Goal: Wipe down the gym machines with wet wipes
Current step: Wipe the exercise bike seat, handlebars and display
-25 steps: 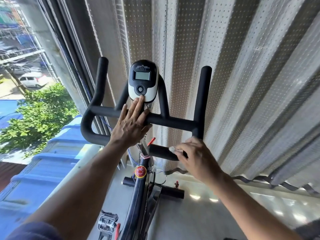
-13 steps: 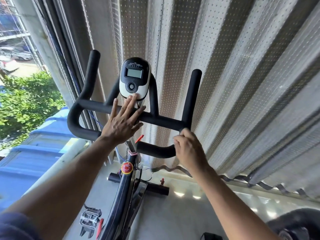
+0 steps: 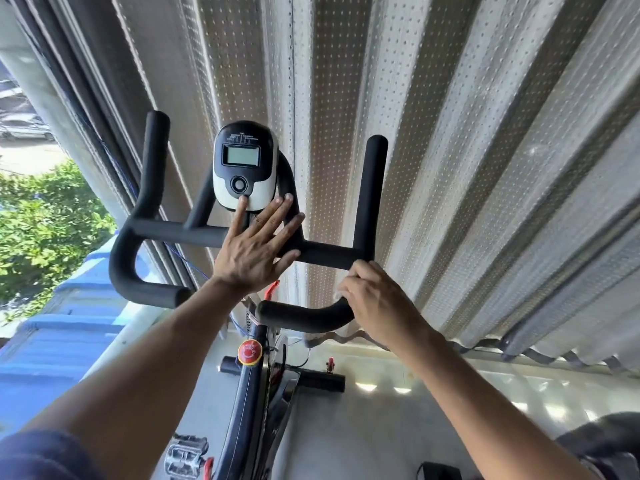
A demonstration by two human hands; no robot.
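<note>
While the left hand lies flat with fingers spread on the handlebar crossbar, 1 fingertip touching the console, I note the right hand curled around the lower right bend. A wipe is possibly under that palm; I cannot tell. Foam grips should feel soft and grippy, the bike frame rigid and heavy; I would hold the bends.

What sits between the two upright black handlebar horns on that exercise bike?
In the head view, the black-and-white display console sits between the left horn and right horn, with the left hand just below it.
</note>
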